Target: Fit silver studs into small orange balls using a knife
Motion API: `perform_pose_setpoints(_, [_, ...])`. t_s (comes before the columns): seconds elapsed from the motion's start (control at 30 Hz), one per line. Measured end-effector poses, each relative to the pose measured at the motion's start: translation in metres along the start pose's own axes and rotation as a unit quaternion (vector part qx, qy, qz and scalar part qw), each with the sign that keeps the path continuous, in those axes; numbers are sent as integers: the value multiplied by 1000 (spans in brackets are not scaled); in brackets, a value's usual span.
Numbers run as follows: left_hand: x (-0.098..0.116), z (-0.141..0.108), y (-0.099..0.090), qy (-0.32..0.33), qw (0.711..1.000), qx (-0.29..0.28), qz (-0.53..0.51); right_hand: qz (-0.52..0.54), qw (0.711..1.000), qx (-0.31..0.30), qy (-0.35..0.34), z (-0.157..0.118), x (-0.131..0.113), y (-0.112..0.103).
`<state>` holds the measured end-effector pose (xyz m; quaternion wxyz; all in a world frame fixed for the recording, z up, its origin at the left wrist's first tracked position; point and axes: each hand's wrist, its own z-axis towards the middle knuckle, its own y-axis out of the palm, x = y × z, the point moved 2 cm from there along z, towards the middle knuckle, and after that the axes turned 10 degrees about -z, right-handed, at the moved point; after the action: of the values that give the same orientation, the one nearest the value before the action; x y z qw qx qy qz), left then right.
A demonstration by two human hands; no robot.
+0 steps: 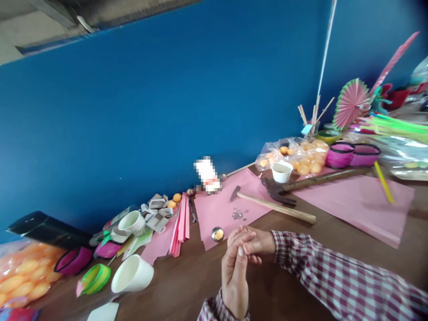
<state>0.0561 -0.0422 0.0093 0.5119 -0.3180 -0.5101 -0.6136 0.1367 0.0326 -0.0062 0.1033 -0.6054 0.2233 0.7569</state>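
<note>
My left hand (236, 269) and my right hand (259, 243) are clasped together above the brown table's front. The fingers of each are wrapped round the other; whether anything lies between the palms is hidden. Just beyond them a shiny metal ball (217, 234) rests on a pink paper sheet (214, 214). A small cluster of shiny metal bits (237, 214) lies on that same sheet. Behind my right hand is a small hammer (272, 205) with a wooden handle, its head on the paper. Neither hand touches these things.
A larger claw hammer (314, 180) lies behind, near a white cup (281, 171) and bagged orange balls (306, 156). At left are a tipped white cup (132, 274), folded pink strips (180, 227) and grey pieces (157, 211). A blue wall (167, 98) closes the back.
</note>
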Motion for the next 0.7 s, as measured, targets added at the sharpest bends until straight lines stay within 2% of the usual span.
perform_pose_setpoints(0.1, [0,1,-1,-20,1000,-12,0,-8,1000,-1,-7,0,-3,0])
perform_pose_setpoints(0.33, [-1,3,-5,22,999,-19,30,12,1000,-2,4,-2,-5,1])
perform_pose_setpoints(0.7, [6,3,1,29,999,-23,34,56,998,11,30,-3,-3,3])
